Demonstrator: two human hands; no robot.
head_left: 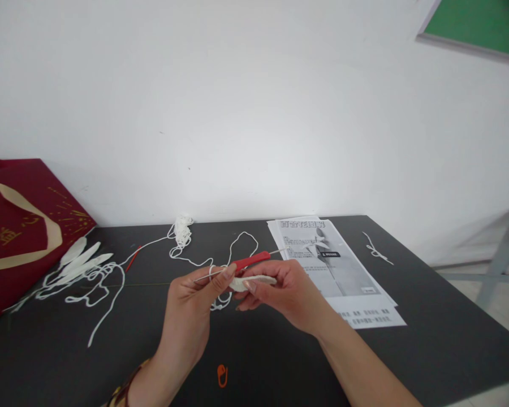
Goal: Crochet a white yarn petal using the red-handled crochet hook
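Observation:
My left hand (190, 302) pinches a double-ended crochet hook (254, 259) with a red handle and thin metal ends, held almost level above the table. My right hand (290, 291) has its thumb and fingers closed on a small white crocheted piece (237, 284), just below the hook. The left fingertips meet the piece's left end; whether they grip it too I cannot tell. White yarn loops around the left fingers and trails back to a loose yarn bundle (182, 230) by the wall. Nearer me lies an orange stitch marker (223, 375).
Several white crocheted petals (78, 264) with long yarn tails lie at left, beside a dark red bag (34, 226). A thin red stick (133, 258) is near them. Printed sheets (365, 285) with a flower picture lie right of my hands; farther right is a knotted yarn scrap (377, 252).

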